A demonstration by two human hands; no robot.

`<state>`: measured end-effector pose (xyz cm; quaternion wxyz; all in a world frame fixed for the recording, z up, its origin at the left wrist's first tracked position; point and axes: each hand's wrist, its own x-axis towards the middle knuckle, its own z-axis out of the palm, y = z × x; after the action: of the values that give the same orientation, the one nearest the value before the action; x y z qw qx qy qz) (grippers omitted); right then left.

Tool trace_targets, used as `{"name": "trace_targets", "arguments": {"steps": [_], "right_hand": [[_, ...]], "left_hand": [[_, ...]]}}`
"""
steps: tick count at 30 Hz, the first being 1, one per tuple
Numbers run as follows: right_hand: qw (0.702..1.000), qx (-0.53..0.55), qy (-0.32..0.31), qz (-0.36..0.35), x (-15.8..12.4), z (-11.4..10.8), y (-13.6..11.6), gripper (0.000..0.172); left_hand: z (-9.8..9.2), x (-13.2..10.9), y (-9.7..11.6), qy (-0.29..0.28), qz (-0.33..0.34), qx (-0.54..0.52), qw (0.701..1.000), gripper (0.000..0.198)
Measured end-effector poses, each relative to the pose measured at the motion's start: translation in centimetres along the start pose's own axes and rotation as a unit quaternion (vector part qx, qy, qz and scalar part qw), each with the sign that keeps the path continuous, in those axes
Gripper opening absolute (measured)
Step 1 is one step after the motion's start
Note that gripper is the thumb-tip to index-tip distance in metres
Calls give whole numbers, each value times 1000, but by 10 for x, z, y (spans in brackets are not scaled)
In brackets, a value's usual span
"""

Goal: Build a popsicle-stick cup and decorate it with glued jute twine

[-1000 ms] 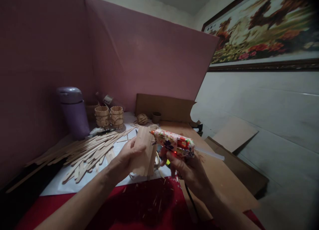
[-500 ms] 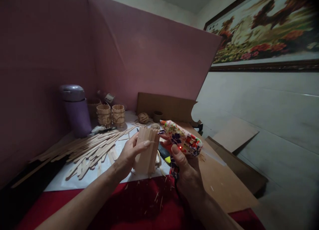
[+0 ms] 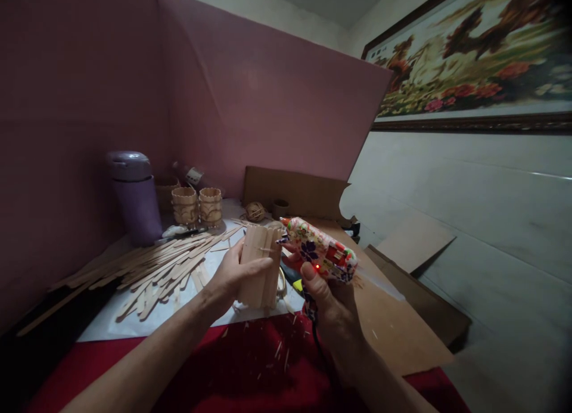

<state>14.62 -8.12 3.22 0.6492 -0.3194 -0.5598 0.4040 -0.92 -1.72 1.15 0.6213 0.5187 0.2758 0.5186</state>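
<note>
My left hand [image 3: 232, 271] is closed around the left side of a cup made of upright wooden craft sticks [image 3: 263, 288], its thumb lying across the front. The cup stands nearly upright, its far side hidden. In my right hand [image 3: 328, 300] is a floral-patterned glue gun [image 3: 322, 249] with a small red light lit. Its orange nozzle points left, close by the cup's upper right edge; whether it touches I cannot tell. A black cord hangs from the handle.
Loose craft sticks [image 3: 165, 267] fan out on white paper at left. Behind them stand two small decorated wooden cups [image 3: 197, 207] and a purple tumbler [image 3: 134, 201]. A ball of twine [image 3: 254, 211] lies farther back. Cardboard [image 3: 393, 323] covers the right side; wood scraps litter the red cloth [image 3: 241, 365].
The cup has turned slightly in my left hand. The glue gun remains beside it in my right hand, and the whole view has shifted a little.
</note>
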Motion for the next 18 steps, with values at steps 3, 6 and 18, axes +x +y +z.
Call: {"name": "trace_targets", "arguments": {"steps": [3,6,18], "right_hand": [[999,-37,8,0,0,-2,-6,24],[993,-113,-21,32,-1,-11,-14,28],[929,-349,-121,33,-6,-32,-25,35]], "left_hand": [[-1,0,1,-21,-9,-20,1000,50],[-1,-2,4,-25,-12,-34,999,51],[0,-1,3,-26,-4,-8,1000,52]]}}
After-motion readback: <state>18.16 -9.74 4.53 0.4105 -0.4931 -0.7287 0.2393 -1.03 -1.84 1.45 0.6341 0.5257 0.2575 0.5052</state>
